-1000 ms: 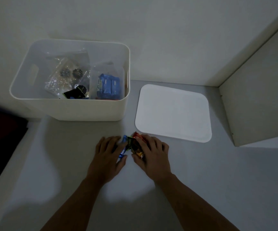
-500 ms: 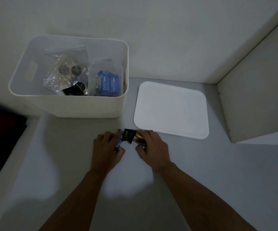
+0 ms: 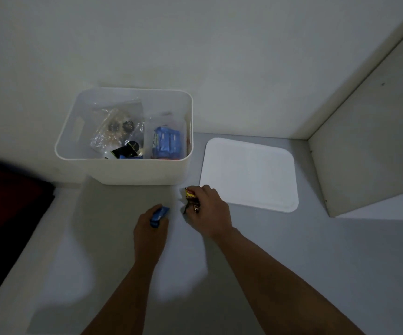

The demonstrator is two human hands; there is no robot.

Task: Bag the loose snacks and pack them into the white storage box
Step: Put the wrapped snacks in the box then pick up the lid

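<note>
Before the white storage box point(image 3: 133, 171), left hand point(image 3: 150, 227) grips blue snack point(image 3: 159, 214), right hand point(image 3: 209, 211) grips dark snacks point(image 3: 191, 198).

Dim shot looking down at a grey table point(image 3: 292, 262). The left hand point(image 3: 150, 228) grips a blue snack packet point(image 3: 159, 214), the right hand point(image 3: 209, 211) holds a red-and-yellow wrapped snack point(image 3: 190, 198), a small gap between them. Behind sits the white storage box point(image 3: 142, 171) with bagged snacks point(image 3: 165, 142) inside, its lid point(image 3: 248, 175) flat just beside it.
</note>
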